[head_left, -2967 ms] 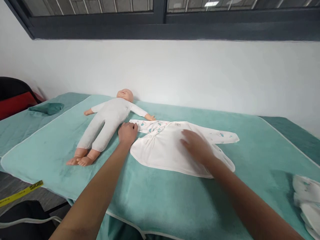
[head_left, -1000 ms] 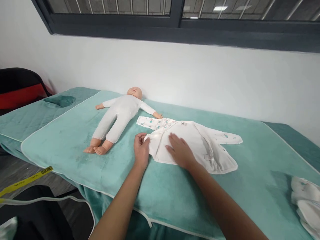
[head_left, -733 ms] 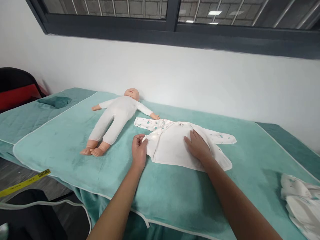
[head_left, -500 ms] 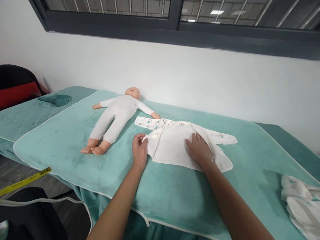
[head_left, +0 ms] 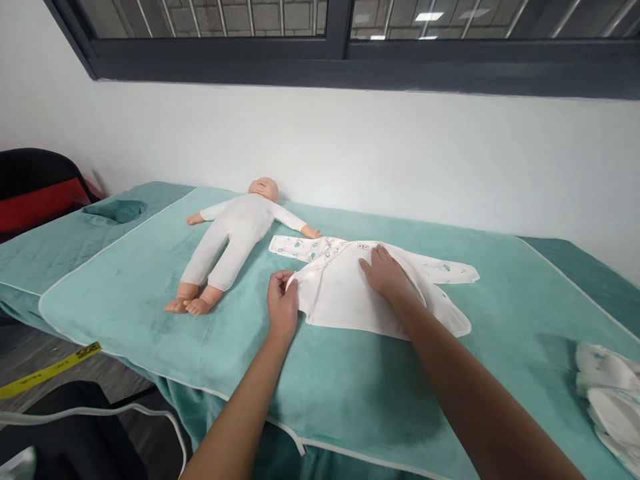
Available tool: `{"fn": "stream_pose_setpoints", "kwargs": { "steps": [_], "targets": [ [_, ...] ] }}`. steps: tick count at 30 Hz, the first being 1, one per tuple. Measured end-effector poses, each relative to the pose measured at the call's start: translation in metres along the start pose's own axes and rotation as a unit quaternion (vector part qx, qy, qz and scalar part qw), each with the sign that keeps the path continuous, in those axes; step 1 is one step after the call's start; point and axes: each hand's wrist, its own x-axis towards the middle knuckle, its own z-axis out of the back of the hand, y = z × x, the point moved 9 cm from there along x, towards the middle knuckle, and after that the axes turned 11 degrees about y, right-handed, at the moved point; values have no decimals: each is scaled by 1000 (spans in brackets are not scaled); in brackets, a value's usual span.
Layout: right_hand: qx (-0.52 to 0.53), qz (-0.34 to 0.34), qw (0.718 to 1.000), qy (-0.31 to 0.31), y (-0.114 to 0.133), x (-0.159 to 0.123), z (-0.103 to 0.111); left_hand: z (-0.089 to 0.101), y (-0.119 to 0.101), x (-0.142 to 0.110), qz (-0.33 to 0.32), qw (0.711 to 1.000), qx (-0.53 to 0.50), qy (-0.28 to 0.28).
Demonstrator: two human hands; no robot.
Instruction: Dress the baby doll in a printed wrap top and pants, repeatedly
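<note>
A white baby shirt with small printed figures on its sleeves lies spread on the green bed cover. Its front hangs open, showing the plain inside and a neck label. At the left side edge of the shirt, my left hand pinches the fabric between thumb and fingers. My right hand rests on the shirt's upper middle, below the label, with fingers stretched over the cloth. To the left, a baby doll in a white body lies on its back, one hand close to the shirt's left sleeve.
Folded white cloth lies at the right edge of the bed. A face hole shows at the bed's left end. Behind are a white wall and a barred window. A yellow tape strip and a black chair are lower left.
My right hand has slid up and slightly left across the shirt, toward the neck label. My left hand keeps its pinch on the side edge. The view has shifted a little.
</note>
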Motion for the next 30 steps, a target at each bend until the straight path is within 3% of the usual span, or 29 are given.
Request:
{"fn": "stream_pose_setpoints", "kwargs": {
  "steps": [6, 13, 26, 30],
  "targets": [
    [18, -46, 999, -7, -8, 2, 2, 6, -1, -1, -39, 998, 43, -40],
    [19, -89, 996, -4, -17, -33, -2, 16, -20, -12, -130, 981, 109, -89],
    [-20, -70, 997, -6, -12, -101, -5, 16, -22, -14, -108, 984, 117, -78],
    [-20, -20, 999, -18, -1, -121, -11, 11, -23, -15, -85, 986, 130, -62]
  ]
}}
